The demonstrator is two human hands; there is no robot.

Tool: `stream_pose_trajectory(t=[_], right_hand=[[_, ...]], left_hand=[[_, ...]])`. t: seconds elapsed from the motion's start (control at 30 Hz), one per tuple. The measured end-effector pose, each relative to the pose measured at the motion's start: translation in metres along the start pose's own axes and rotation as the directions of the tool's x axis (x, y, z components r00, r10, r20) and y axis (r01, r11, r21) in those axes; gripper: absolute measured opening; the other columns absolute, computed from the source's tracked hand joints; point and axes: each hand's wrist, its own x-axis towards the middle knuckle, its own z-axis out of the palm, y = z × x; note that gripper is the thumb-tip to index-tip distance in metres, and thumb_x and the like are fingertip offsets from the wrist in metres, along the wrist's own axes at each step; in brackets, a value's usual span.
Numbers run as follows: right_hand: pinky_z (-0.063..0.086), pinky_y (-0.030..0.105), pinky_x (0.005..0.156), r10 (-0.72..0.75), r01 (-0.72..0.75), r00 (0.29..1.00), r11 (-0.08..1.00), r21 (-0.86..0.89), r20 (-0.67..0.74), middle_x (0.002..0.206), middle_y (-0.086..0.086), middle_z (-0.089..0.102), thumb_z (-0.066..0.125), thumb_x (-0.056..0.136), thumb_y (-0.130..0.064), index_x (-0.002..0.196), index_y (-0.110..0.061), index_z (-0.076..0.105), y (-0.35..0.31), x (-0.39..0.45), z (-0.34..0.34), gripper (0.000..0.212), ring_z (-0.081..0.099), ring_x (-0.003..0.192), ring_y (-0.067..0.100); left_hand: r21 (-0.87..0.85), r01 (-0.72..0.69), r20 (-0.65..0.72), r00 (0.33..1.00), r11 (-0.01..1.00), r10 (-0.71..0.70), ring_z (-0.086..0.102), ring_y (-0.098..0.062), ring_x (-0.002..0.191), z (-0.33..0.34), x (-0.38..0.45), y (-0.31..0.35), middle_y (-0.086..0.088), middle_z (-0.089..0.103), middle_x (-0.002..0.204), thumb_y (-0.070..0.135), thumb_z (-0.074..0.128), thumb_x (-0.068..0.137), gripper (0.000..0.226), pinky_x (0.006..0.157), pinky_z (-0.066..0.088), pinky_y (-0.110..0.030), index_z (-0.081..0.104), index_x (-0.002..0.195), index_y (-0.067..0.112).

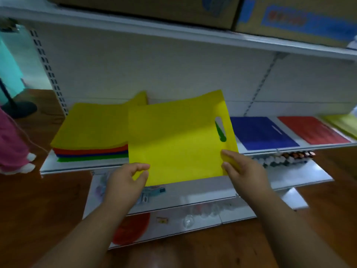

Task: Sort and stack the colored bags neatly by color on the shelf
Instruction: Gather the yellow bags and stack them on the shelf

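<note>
two cardboard boxes (212, 8) overhead, mixed bag stack (90, 132) left

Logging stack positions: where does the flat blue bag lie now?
In the head view, the flat blue bag lies right of centre on the white shelf, left of the flat red bag.

White metal shelving (193, 38) with a pale back panel (154, 74) stands on a brown wooden floor (38, 200), cardboard boxes (289, 18) on its top board, in dim light.

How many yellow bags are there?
3: one held in both hands, one topping the mixed pile on the left, one blurry at the shelf's far right. More may be hidden underneath.
</note>
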Motion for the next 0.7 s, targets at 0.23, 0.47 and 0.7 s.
stream_pose_trajectory(t=[0.23, 0.47, 0.7], right_hand=[[0.044, 0.025, 0.092, 0.19, -0.199, 0.966, 0.98, -0.03, -0.174, 0.128, -0.004, 0.065, 0.064, 0.094, -0.027, 0.13, -0.028, 0.063, 0.108, -0.07, -0.064, 0.037, 0.06, 0.118, 0.016], [0.037, 0.012, 0.086, 0.351, -0.387, 0.858, 0.922, -0.022, -0.376, 0.123, -0.007, 0.068, 0.067, 0.091, -0.022, 0.126, -0.029, 0.066, 0.252, -0.14, -0.169, 0.036, 0.061, 0.115, 0.011], [0.038, 0.016, 0.086, 0.435, -0.482, 0.785, 0.876, 0.007, -0.442, 0.124, -0.003, 0.068, 0.065, 0.092, -0.02, 0.128, -0.026, 0.065, 0.375, -0.164, -0.252, 0.036, 0.061, 0.116, 0.015]], left_hand=[[0.186, -0.344, 0.181, 0.933, 0.92, 0.312, 0.066, -0.029, 0.1, 0.097, -0.01, 0.068, -0.006, 0.07, 0.117, 0.041, 0.045, 0.089, 0.046, 0.083, 0.052, -0.038, 0.067, 0.125, 0.024], [0.154, -0.497, 0.299, 0.847, 0.854, 0.44, 0.068, -0.026, 0.093, 0.266, -0.06, 0.167, -0.002, 0.072, 0.109, 0.043, 0.047, 0.089, 0.042, 0.074, 0.054, -0.034, 0.07, 0.12, 0.027], [0.116, -0.603, 0.368, 0.764, 0.789, 0.53, 0.065, -0.025, 0.073, 0.4, -0.08, 0.266, -0.003, 0.072, 0.093, 0.028, 0.058, 0.092, 0.031, 0.06, 0.047, -0.029, 0.07, 0.121, 0.024]])
